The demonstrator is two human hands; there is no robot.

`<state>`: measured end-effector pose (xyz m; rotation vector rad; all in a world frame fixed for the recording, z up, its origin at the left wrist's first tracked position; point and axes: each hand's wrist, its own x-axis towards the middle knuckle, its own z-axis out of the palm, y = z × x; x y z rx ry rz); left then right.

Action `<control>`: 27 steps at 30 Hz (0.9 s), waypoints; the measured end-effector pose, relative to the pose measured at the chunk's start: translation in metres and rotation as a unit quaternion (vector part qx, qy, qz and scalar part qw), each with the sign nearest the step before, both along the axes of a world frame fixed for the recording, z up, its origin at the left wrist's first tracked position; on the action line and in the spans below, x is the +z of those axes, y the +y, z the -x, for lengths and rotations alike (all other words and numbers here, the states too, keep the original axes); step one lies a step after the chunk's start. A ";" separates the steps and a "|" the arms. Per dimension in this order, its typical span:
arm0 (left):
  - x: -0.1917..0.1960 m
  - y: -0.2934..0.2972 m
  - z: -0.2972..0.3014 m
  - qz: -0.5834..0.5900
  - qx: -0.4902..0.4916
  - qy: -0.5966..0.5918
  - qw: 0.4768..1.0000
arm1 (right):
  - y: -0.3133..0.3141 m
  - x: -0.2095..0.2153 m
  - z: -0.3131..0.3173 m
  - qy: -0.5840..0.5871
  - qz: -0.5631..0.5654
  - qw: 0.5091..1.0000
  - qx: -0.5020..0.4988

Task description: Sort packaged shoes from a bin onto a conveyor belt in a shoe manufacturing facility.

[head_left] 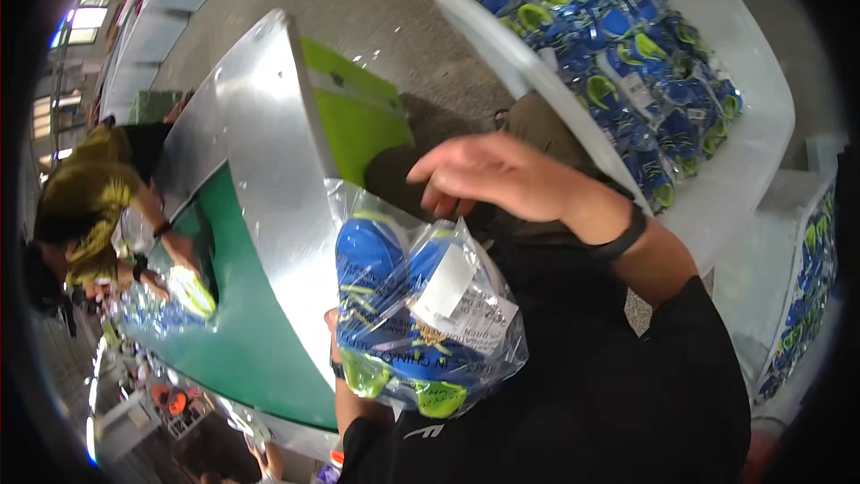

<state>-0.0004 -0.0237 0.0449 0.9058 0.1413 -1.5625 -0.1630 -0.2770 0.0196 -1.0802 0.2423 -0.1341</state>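
In front of my chest is a clear plastic bag with a pair of blue shoes inside. Their lime-green parts show at the lower end, and a white label is stuck on the bag. My left hand grips the bag from its left side; most of its fingers are hidden behind it. Just above the bag's upper edge hovers my right hand, with the index finger stretched out and the others loosely bent. Nothing shows in it, and a dark band circles its wrist.
At the upper right, a large white bin is filled with bagged blue and green shoes; another such bin stands at the right edge. On my left runs a green conveyor belt with a metal edge. A co-worker handles a shoe there.
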 end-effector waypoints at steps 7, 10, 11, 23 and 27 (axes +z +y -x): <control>-0.001 0.003 0.014 -0.022 -0.043 -0.014 0.999 | 0.001 -0.019 -0.008 0.028 -0.061 0.982 0.176; -0.012 -0.016 0.019 -0.043 -0.065 -0.023 0.997 | -0.006 -0.031 0.006 0.039 -0.049 0.983 0.172; -0.019 -0.023 0.019 -0.084 -0.063 -0.028 0.994 | -0.010 -0.033 0.015 0.055 -0.072 0.987 0.136; -0.043 -0.010 -0.058 -0.115 0.174 -0.385 0.899 | -0.174 -0.073 0.235 0.089 -0.085 0.836 -0.534; -0.053 -0.011 -0.075 -0.148 0.185 -0.395 0.888 | -0.241 -0.100 0.308 0.055 -0.131 0.771 -0.621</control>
